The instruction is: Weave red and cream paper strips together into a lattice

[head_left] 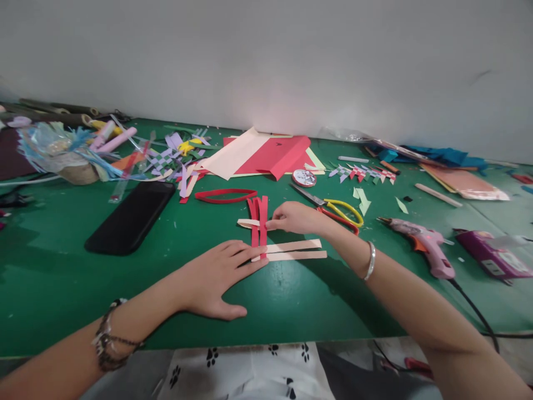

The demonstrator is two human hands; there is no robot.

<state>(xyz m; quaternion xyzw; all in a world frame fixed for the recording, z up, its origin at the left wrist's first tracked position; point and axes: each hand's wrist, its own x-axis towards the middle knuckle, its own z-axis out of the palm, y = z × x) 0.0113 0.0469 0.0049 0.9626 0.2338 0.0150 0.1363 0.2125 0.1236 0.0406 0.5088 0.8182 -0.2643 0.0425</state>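
Observation:
Two upright red paper strips (263, 210) stand side by side at the middle of the table, crossed near the bottom by two pale paper strips (295, 245) that reach out to the right. My left hand (210, 278) lies flat with its fingers spread, fingertips pressing on that lower crossing. Higher up, a third pale paper strip (246, 223) crosses the red ones, its left end bent into a narrow loop. My right hand (293, 218) pinches at the right side of this crossing; its fingers hide the strip's other end. A folded red strip (225, 196) lies just behind.
Scissors (333, 208) with yellow and red handles lie behind my right hand. A black phone (131, 219) rests to the left, a pink glue gun (425, 239) with its cord to the right. Red and pale paper sheets (270, 155) and woven scraps line the back.

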